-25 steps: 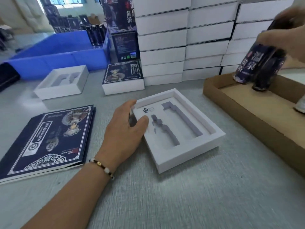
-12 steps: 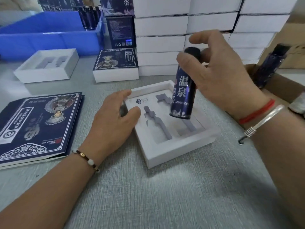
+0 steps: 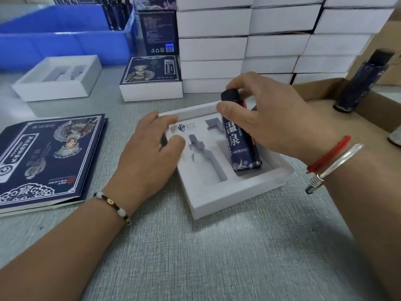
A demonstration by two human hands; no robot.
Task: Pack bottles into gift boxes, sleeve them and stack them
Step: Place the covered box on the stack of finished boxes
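Observation:
A white gift box (image 3: pixel 238 192) with a foam insert lies open in the middle of the table. My right hand (image 3: pixel 275 124) grips a dark blue bottle (image 3: pixel 240 144) with a black cap, tilted, its base set into the insert's right slot. The left slot (image 3: pixel 208 161) holds nothing. My left hand (image 3: pixel 149 157) lies flat on the box's left edge, thumb on the foam. A flat dark blue printed sleeve (image 3: pixel 45 157) rests to the left. A second blue bottle (image 3: pixel 360 83) stands in the cardboard tray (image 3: pixel 368 118) at the right.
Stacks of white boxes (image 3: pixel 249 40) form a wall at the back. An open white box with insert (image 3: pixel 58 77) and a sleeved box (image 3: pixel 152 79) sit at back left. A blue crate (image 3: pixel 65 38) holding several bottles stands behind them.
My right hand brought a bottle from the cardboard tray over to the box and lowered its base into the right slot. My left hand stayed on the box.

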